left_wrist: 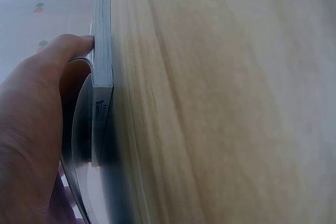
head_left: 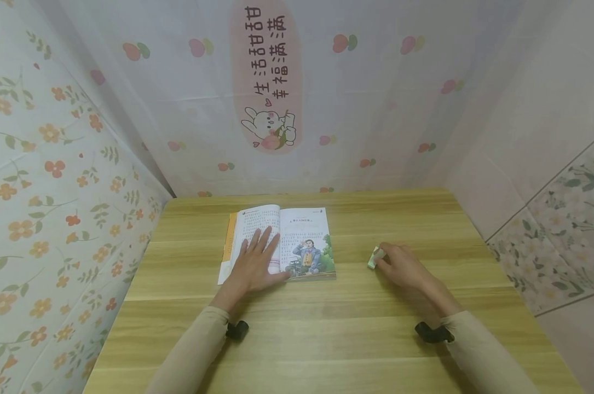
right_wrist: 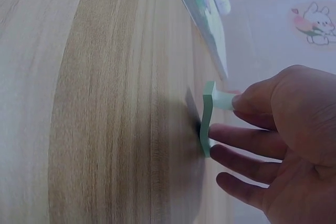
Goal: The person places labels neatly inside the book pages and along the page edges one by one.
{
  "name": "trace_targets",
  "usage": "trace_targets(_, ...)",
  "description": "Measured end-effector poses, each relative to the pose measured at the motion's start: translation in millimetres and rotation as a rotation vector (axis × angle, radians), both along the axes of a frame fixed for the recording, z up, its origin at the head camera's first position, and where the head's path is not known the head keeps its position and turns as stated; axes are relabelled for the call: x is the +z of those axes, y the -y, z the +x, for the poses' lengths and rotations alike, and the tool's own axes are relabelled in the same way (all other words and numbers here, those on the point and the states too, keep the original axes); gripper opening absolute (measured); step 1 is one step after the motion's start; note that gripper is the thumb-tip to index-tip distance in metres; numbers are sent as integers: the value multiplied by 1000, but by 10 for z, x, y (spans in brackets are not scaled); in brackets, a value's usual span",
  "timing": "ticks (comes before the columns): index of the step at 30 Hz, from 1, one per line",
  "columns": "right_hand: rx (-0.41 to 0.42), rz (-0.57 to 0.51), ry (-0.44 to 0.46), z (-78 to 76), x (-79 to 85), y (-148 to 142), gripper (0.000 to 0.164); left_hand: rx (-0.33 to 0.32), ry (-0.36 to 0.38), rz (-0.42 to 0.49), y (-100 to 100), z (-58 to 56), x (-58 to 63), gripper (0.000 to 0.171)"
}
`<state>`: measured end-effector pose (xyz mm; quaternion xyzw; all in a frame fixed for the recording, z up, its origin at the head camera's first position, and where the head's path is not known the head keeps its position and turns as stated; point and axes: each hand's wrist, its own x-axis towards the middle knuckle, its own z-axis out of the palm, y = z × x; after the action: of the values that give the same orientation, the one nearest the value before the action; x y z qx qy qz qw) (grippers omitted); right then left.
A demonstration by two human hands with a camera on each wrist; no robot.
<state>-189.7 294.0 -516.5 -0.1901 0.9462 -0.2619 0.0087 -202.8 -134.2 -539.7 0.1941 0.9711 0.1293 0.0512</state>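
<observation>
An open book (head_left: 304, 219) lies on the table, with text on its left page and a drawing of a person in a blue jacket on the right. Across the left page my left hand (head_left: 254, 268) rests with fingers spread and straight, its thumb reaching over the lower middle onto the right page. In the left wrist view, the thumb sits by the page block (left_wrist: 103, 30), and the left pages bulge up in a curve. My right hand (head_left: 406, 266) pinches a small pale green piece (right_wrist: 208, 114), a thin wavy plate with a short round stem, close over the wood right of the book.
The wooden table (head_left: 326, 339) runs back to a white curtain (head_left: 188, 109) with printed fruit and a rabbit. Flowered cloth (head_left: 50, 191) hangs at the left, and a pale patterned panel (head_left: 563, 230) at the right. A black strap device sits on each wrist.
</observation>
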Motion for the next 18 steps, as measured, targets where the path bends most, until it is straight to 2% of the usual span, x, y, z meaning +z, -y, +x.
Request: trace_targets(18, 3, -6, 84, -10, 33, -26, 7, 1, 0, 5, 7, -12, -26, 114)
